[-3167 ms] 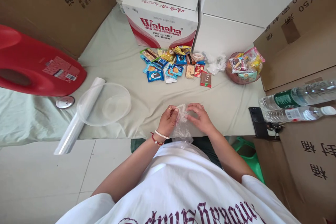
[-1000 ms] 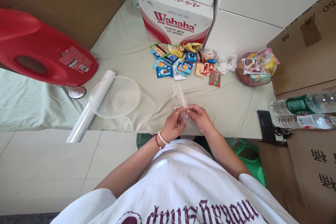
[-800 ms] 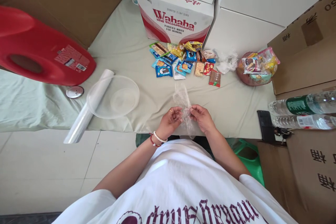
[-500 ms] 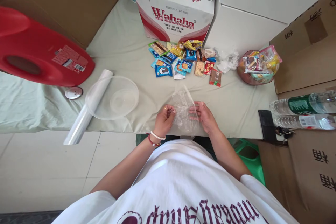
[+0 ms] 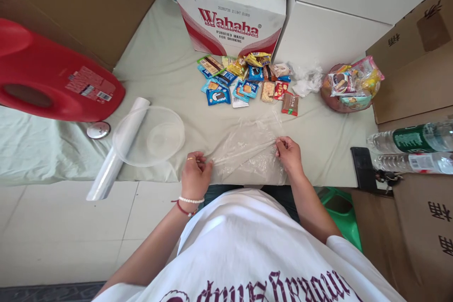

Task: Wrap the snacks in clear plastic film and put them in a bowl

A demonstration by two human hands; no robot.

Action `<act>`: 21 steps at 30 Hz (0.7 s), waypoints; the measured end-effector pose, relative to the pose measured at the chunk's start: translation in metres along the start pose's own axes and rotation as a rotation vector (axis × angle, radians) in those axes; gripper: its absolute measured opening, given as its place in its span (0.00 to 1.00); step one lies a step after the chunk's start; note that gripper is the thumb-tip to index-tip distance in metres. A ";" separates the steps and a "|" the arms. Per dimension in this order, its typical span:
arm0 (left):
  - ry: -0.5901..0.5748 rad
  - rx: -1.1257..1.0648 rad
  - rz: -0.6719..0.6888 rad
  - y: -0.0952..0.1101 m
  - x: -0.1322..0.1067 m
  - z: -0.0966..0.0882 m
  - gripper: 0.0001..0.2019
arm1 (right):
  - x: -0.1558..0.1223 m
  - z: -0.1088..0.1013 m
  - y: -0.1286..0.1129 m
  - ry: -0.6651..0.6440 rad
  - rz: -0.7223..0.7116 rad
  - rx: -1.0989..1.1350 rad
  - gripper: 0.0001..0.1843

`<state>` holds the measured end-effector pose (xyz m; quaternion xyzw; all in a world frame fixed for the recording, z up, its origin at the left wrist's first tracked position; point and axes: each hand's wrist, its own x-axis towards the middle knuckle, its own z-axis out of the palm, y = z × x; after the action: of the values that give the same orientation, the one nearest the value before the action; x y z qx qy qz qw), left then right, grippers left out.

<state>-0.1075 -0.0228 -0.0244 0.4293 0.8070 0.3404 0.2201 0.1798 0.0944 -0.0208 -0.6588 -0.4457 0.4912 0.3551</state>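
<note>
A clear plastic bag (image 5: 247,153) is stretched out flat near the front edge of the table, between my two hands. My left hand (image 5: 197,174) pinches its left side, fingers curled. At its right side, the fingertips of my right hand (image 5: 289,153) are closed on the film. Behind the bag lies a loose pile of small wrapped snacks (image 5: 249,88). Left of my left hand a round clear plastic lid or shallow bowl (image 5: 166,139) rests partly over a roll of clear plastic bags or film (image 5: 109,174).
A red jug (image 5: 63,75) and a round tin (image 5: 98,130) stand at the left. Behind the snacks is a Wahaha carton (image 5: 230,23). To the right are a snack-filled bowl (image 5: 331,96), crumpled plastic (image 5: 307,80), a phone (image 5: 363,168), keys (image 5: 389,177) and two bottles (image 5: 421,139).
My hands have moved apart, the left one outward to the left and the right one slightly right. The bunched bag between them is now spread wide.
</note>
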 end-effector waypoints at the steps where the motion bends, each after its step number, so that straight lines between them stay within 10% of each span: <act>1: 0.033 0.083 0.112 -0.001 -0.007 -0.006 0.17 | 0.000 -0.001 0.001 -0.008 -0.022 -0.028 0.18; 4: 0.105 0.266 0.523 0.013 -0.020 -0.016 0.19 | -0.001 0.001 0.002 -0.038 -0.093 -0.118 0.17; 8: -0.282 0.335 0.981 0.049 -0.006 -0.005 0.25 | -0.002 0.007 0.001 -0.075 -0.191 -0.229 0.17; 11: -0.444 0.410 0.856 0.066 0.017 0.017 0.24 | 0.000 0.004 0.002 -0.069 -0.218 -0.268 0.18; 21: -0.313 0.545 0.576 0.037 0.039 0.040 0.31 | -0.012 -0.048 0.023 0.043 -0.028 -0.164 0.21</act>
<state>-0.0824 0.0392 -0.0262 0.7264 0.6712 0.0931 0.1144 0.2300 0.0733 -0.0253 -0.6896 -0.4859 0.4339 0.3164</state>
